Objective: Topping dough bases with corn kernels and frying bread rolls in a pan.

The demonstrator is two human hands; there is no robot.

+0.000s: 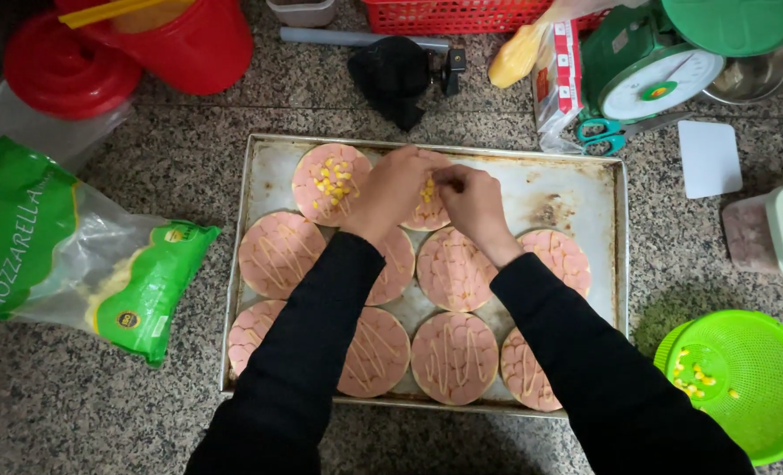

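**A:** What is largest, and what is cut off or hidden?

**B:** A speckled grey granite counter fills the view. On it sits a rectangular metal baking tray, dull and stained, its near edge partly hidden behind two black sleeves. At the left, a crinkled green and clear plastic bag of shredded cheese runs off the frame. At the top, a red plastic bucket, a red basket and a green kitchen scale are all cut off by the edge.

**A:** What lies in the tray?

**B:** Round flat bases topped with pink sliced sausage and thin pale zigzag lines of sauce. One at the far left carries loose yellow corn kernels. The arms cover parts of several rounds.

**A:** And the hands?

**B:** Both meet over the far middle round, mostly hidden beneath them. The left hand is curled with its fingers bent over the round; whether it holds anything I cannot tell. The right hand has its fingertips pinched together just above a small heap of corn kernels on that round; what lies between them is too small to see.

**A:** Anything smaller?

**B:** A round green mesh strainer at the lower right, with a few kernels in it. Green-handled scissors lie by the scale.
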